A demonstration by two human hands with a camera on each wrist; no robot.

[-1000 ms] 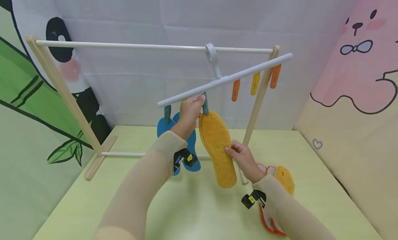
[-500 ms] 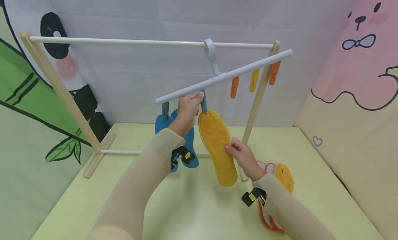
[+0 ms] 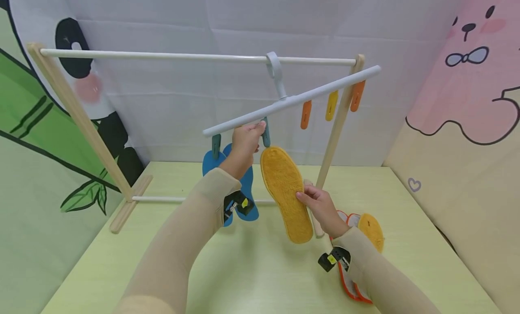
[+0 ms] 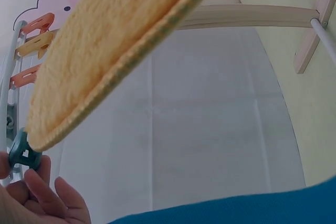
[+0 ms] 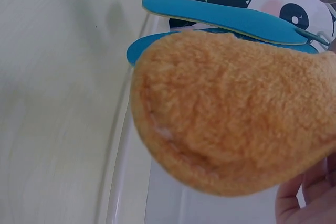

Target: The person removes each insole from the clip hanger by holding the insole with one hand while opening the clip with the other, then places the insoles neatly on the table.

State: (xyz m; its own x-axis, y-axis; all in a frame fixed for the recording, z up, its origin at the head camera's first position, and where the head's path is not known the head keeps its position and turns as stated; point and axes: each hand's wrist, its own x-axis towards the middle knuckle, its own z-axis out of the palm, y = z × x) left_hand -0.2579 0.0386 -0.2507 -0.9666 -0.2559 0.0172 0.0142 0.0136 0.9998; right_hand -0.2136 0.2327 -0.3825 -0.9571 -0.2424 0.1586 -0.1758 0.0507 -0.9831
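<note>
"A right hand (image 3: 321,208) is pinching one yellow insole (image 3: 286,192) by its edge, and a left hand (image 3: 245,144) is gripping one teal clip (image 3: 266,132). Is that clip biting?"

"From where I'm standing, I'm not managing to tell. The insole's upper end is sitting right at the clip's tip, below one tilting white hanger (image 3: 317,92)."

"And how many clips are you counting?"

"Five are showing: two teal, two orange (image 3: 306,114), one yellow (image 3: 331,105). The outer teal one is holding one of two blue insoles (image 3: 247,192); the hand is partly hiding the other's top."

"What's bearing the hanger?"

"Its one hook (image 3: 275,72) is looping over the top rod (image 3: 162,55) of a wooden rack."

"And on the table (image 3: 243,278)?"

"One spare yellow insole (image 3: 370,230) is lying beside two grey pieces (image 3: 353,220) with orange-red rims, a beige sleeve (image 3: 382,269) partly covering them."
</note>
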